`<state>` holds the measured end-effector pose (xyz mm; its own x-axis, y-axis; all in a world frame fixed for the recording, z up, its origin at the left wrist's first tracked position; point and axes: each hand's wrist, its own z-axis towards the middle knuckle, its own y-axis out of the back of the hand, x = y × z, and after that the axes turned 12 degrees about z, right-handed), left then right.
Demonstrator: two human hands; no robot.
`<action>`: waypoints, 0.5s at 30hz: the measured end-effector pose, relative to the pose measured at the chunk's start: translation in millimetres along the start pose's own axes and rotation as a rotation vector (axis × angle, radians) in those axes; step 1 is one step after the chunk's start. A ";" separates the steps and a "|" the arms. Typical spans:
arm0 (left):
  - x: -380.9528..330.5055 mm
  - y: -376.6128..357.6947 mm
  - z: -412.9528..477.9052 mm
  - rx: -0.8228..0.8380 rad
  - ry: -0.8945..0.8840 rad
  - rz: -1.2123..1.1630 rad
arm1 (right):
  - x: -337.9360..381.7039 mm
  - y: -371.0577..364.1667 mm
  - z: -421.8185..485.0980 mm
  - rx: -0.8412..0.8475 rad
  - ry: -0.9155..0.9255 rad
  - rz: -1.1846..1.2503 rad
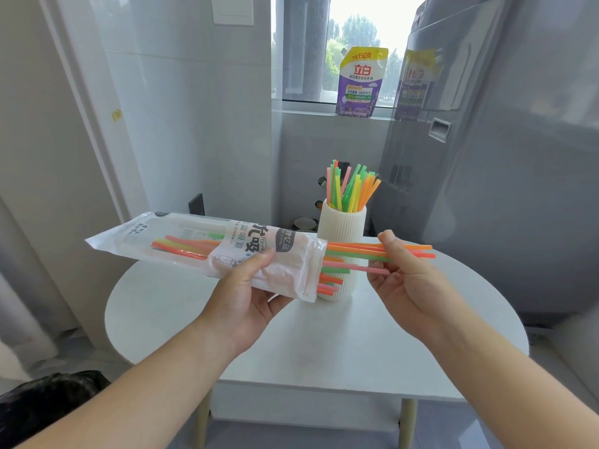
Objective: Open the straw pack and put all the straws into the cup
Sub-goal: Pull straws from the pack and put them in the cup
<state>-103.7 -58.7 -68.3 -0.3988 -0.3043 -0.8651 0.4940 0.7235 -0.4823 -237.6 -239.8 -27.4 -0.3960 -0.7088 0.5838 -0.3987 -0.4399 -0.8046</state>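
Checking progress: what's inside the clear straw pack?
The clear plastic straw pack holds orange, green and pink plastic straws, ends poking out. Its printed label and the left hand hide how many.

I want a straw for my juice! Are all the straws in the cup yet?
Not yet. The pack is open and many straws stand in the white cup. The left hand holds the pack while the right hand pinches a few straws poking from its open end. More straws lie inside the pack.
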 end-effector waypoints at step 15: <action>0.4 -4.1 -1.5 0.021 0.012 0.021 | -4.1 -5.4 -3.2 0.005 0.040 0.074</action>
<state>-107.0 -60.8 -66.4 -0.3975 -0.2815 -0.8733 0.5183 0.7165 -0.4669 -236.5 -232.8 -25.1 -0.4573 -0.7167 0.5264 -0.3628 -0.3901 -0.8463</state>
